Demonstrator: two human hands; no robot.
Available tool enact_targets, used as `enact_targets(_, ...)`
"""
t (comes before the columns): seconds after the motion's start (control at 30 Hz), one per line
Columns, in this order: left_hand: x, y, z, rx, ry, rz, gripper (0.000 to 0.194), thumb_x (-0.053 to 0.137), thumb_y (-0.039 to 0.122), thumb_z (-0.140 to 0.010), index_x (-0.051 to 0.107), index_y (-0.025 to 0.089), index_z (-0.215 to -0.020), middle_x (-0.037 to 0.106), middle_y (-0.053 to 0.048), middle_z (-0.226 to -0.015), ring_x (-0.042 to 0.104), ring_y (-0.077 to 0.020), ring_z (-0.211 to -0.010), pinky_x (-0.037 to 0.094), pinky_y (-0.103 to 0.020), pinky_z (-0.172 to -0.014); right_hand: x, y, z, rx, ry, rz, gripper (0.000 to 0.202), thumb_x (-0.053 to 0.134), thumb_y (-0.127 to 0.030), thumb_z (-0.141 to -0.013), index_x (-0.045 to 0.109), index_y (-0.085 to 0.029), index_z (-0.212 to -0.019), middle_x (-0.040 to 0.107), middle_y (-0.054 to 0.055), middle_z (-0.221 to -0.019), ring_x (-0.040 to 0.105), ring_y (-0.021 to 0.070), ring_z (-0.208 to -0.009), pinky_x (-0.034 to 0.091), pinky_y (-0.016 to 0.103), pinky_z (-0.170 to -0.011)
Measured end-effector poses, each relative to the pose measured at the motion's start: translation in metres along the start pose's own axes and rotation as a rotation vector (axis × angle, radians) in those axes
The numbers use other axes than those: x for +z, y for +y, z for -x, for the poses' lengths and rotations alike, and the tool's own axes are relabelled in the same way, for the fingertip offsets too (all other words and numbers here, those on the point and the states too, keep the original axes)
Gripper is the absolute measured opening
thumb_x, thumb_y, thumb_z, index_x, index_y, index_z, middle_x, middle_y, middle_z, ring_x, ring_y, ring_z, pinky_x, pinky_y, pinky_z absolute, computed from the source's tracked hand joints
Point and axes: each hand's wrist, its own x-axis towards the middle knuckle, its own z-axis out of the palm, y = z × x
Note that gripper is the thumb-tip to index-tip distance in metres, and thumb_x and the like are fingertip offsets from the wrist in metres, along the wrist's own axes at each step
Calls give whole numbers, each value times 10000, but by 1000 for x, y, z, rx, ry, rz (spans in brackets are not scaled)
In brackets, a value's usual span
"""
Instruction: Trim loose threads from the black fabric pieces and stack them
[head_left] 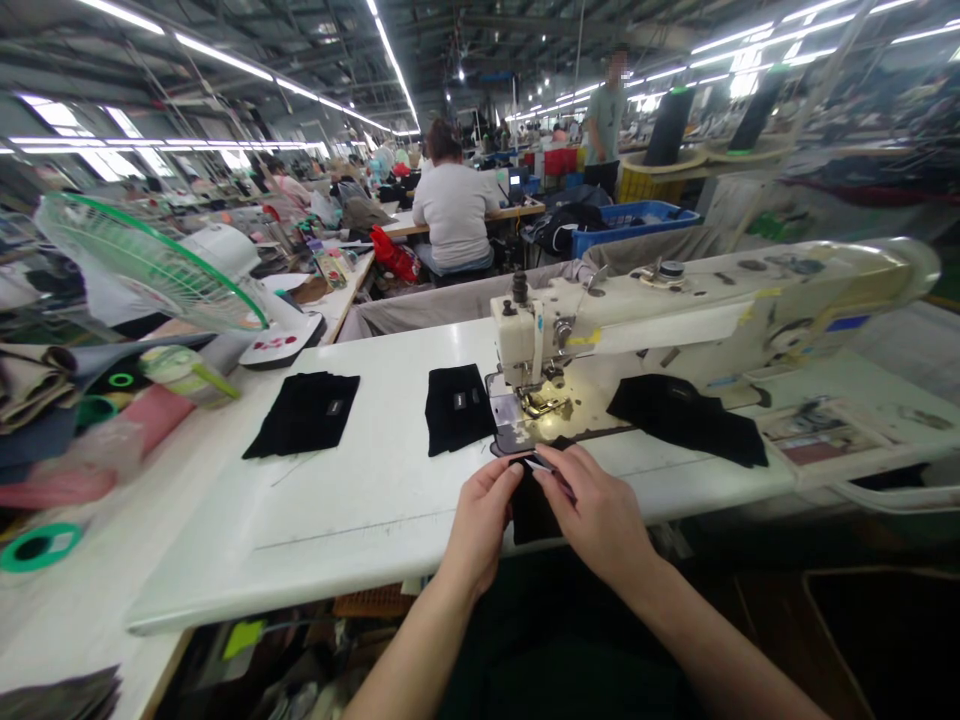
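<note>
At the front edge of the sewing table, my left hand (pixel 484 510) pinches the top of a black fabric piece (pixel 534 515) between thumb and fingers. My right hand (pixel 596 505) is closed on the same piece from the other side. A small whitish strip (pixel 537 464) shows between my fingertips; what it is I cannot make out. Just beyond my hands is the needle area of a sewing machine (pixel 544 400). Left of it lies a black fabric piece (pixel 459 408) with a small label, and farther left a black fabric stack (pixel 304 415).
More black fabric (pixel 686 415) lies right of the needle, against the machine bed. A green-rimmed fan (pixel 161 260) stands at the left, near a green tape roll (pixel 41 548). A seated person (pixel 454 205) works ahead; a blue crate (pixel 634 225) is behind the machine.
</note>
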Motion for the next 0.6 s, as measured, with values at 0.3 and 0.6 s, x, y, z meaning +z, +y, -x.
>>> enact_targets(0.3, 1, 0, 1, 7, 9, -20, 288, 746, 347, -752, 768, 172, -979, 732, -41, -788, 583, -113, -652, 427, -199, -619, 1, -1, 0, -1, 20, 27, 325, 419, -340, -1007, 621, -168, -1194, 677, 82, -946, 658, 185, -799, 496, 265, -656)
enact_targets(0.6, 0, -8, 1, -1, 24, -73, 331, 750, 397, -735, 763, 179, -985, 706, -23, -761, 529, -106, -628, 375, -193, -573, 1, 0, 1, -7, 48, 37, 334, 422, -350, -1008, 619, -164, -1204, 679, 91, -960, 660, 189, -809, 497, 264, -655)
